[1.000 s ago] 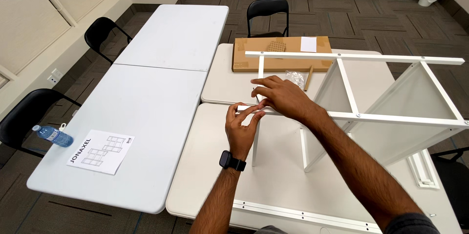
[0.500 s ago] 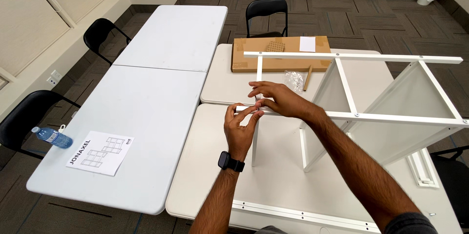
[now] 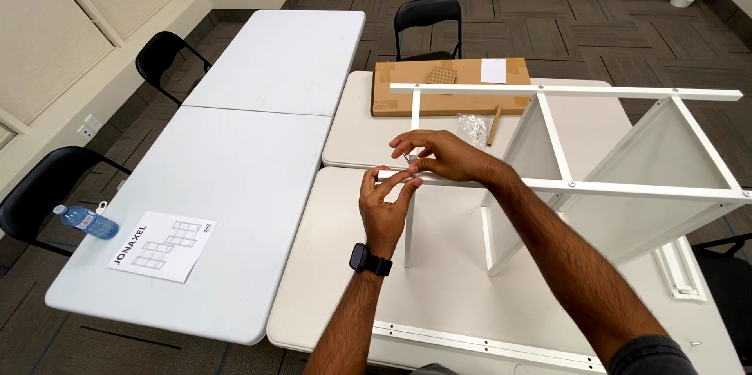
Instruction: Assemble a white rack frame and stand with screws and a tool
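A white metal shelf frame point(image 3: 564, 136) lies on its side on the near right table point(image 3: 329, 297). My left hand point(image 3: 384, 207), with a black watch on the wrist, pinches the free end of the frame's near rail between thumb and fingers. My right hand point(image 3: 442, 157) rests over the same rail end from above, fingers curled on it. Whether a screw or small part sits between the fingers is hidden.
A flat cardboard box point(image 3: 446, 87) and a small clear bag of hardware point(image 3: 472, 128) lie behind the frame. A loose white rail point(image 3: 486, 344) lies along the table's near edge. An instruction sheet point(image 3: 163, 246) and blue water bottle point(image 3: 84, 222) sit on the left table. Black chairs stand around.
My right hand has slid slightly left and down over the rail end, and my left hand's fingers have closed tighter on it. The frame has not moved.
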